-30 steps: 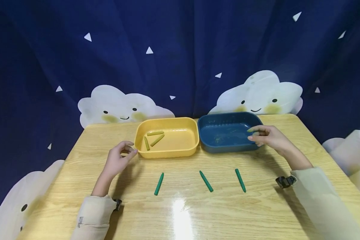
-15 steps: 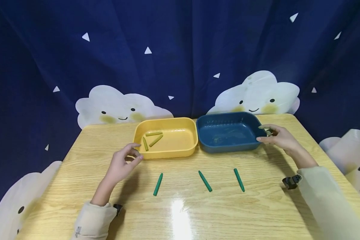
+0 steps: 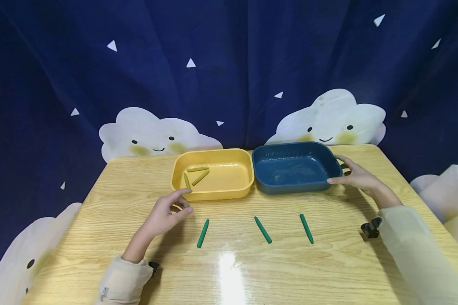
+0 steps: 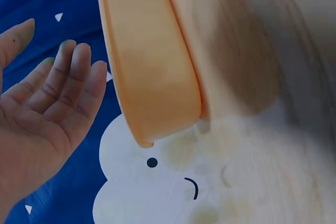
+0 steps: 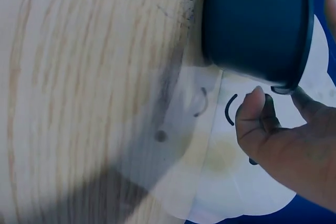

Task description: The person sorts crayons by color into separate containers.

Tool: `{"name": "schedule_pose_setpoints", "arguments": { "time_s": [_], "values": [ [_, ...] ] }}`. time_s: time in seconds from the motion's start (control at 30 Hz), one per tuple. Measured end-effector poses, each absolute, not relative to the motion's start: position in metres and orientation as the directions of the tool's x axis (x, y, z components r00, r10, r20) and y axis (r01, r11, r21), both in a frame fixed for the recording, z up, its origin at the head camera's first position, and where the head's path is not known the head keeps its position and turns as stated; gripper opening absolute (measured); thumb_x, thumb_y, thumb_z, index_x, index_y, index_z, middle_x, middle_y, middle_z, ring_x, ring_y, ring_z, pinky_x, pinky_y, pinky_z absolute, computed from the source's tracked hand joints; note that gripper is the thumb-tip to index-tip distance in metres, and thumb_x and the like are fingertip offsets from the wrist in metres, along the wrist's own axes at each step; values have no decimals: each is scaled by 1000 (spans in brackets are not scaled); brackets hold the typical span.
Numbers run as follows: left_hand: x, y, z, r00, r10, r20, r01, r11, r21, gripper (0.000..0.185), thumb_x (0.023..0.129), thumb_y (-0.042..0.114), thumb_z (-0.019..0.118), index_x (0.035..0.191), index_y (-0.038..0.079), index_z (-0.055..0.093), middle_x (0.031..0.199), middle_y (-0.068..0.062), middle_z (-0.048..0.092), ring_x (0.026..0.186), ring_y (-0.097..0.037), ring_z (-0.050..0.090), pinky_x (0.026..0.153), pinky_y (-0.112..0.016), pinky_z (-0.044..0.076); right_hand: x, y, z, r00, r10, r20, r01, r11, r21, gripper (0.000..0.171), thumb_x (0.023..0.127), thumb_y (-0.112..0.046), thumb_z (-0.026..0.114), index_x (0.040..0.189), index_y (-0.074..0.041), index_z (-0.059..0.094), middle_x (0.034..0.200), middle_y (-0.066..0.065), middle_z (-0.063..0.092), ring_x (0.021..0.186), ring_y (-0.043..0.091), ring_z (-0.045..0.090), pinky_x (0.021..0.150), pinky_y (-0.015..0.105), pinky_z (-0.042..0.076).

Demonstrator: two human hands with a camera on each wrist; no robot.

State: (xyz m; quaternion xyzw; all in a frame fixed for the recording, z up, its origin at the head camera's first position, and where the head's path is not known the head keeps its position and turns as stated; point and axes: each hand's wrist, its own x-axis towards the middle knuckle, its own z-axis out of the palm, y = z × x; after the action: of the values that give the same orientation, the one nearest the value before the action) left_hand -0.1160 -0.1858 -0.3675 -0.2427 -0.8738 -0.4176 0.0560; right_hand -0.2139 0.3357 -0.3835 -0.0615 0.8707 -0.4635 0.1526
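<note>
My left hand hovers by the front left corner of the yellow box, its fingers loosely bent and holding nothing. In the left wrist view those fingers are spread beside the box's wall. Inside the yellow box lie three olive-yellow crayons. At the right end of the dark blue box is my right hand, thumb at the front corner and fingers along the side. The right wrist view has a fingertip right at the rim. Three green crayons, one left, one middle and one right, lie on the table.
Both boxes stand side by side near the back of the wooden table. Behind it hangs a dark blue curtain with white clouds and triangles. Bright glare shows on the front of the tabletop.
My right hand has moved from over the blue box to its right end. My left hand has shifted right and nearer along the yellow box's front corner. Crayons and boxes stay put.
</note>
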Motion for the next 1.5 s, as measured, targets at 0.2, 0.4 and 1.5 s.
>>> {"name": "schedule_pose_setpoints", "arguments": {
  "time_s": [0.2,0.4,1.5],
  "values": [
    [-122,-185,-381,-851,465,245,475,482,736,45,82,3,66,123,-6,50,79,0,61,75,-14,59,65,-31,53,-217,336,-389,-939,-260,-226,60,522,-851,103,83,-20,68,145,-12,-13,137,39,8,118,52,27,83,53,42],
    [-123,-181,-383,-829,524,194,468,461,754,48,83,5,65,126,-8,46,80,-3,62,75,-16,60,65,-33,53,-216,334,-387,-941,-249,-229,71,516,-853,104,81,-19,69,145,-8,-13,138,39,7,87,36,53,70,43,50],
    [-147,-149,-402,-822,553,-135,409,739,536,29,74,17,75,93,0,62,65,1,51,56,-10,41,54,-24,37,-213,331,-388,-947,-228,-224,65,548,-834,105,80,-22,71,145,-6,-10,137,40,9,73,28,56,64,40,51]
  ]
}}
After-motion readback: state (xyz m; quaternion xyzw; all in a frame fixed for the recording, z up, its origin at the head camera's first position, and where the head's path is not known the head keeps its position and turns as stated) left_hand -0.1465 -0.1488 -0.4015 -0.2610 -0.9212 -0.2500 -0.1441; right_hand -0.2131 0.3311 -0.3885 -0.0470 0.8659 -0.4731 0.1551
